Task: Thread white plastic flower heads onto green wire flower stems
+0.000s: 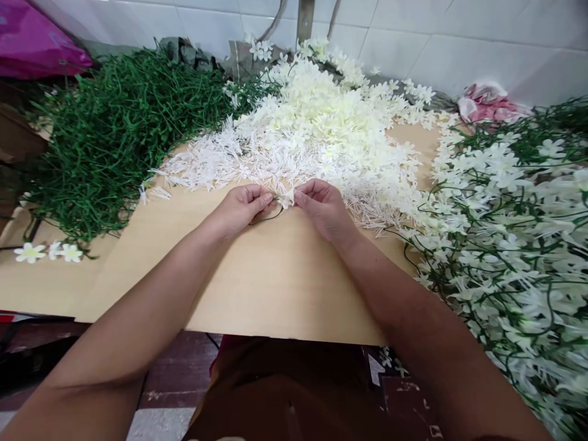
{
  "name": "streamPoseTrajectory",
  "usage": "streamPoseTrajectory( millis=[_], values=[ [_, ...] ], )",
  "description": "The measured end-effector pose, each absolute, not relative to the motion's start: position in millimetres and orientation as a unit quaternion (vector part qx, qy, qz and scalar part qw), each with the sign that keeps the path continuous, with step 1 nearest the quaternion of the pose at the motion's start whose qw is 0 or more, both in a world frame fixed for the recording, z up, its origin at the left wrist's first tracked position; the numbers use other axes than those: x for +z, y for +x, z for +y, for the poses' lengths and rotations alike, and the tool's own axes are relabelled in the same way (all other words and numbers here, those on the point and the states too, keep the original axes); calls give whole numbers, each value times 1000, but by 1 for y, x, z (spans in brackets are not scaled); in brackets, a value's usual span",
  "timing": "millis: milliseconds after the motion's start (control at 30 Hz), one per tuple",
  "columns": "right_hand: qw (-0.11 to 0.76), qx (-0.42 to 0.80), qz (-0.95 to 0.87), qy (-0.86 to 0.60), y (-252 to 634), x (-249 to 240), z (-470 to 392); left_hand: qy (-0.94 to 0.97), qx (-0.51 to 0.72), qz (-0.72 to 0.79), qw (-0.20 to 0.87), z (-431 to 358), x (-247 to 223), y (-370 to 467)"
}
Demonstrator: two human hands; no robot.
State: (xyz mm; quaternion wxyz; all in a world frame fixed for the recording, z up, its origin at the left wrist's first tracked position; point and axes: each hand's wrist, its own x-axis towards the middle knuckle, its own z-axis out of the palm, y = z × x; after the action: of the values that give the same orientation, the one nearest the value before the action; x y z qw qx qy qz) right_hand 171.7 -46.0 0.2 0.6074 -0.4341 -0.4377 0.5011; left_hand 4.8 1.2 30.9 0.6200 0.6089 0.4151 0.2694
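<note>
My left hand [250,207] pinches a thin green plastic stem [271,217], whose tail curves below the fingers. Against its tip sits a small white artificial flower [287,199], pinched from the other side by my right hand [320,203]. Both hands meet just above the cardboard, in front of a heap of white stamen pieces [275,160]. Behind these rises a pile of loose cream-white flower heads [331,110]. The fingers partly hide where stem and flower meet.
Green stems [133,110] are heaped at the left. Stemmed white flowers [509,245] form a large pile at the right. Cardboard [285,275] covers the table. A tiled wall [404,37] stands behind, and a magenta bag [39,43] lies at the far left.
</note>
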Motion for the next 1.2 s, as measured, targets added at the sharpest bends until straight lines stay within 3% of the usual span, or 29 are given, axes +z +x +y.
streamPoseTrajectory(
  millis=[1200],
  values=[
    [533,349,-569,-520,155,-3,-57,642,285,419,575,-5,20,7]
  ],
)
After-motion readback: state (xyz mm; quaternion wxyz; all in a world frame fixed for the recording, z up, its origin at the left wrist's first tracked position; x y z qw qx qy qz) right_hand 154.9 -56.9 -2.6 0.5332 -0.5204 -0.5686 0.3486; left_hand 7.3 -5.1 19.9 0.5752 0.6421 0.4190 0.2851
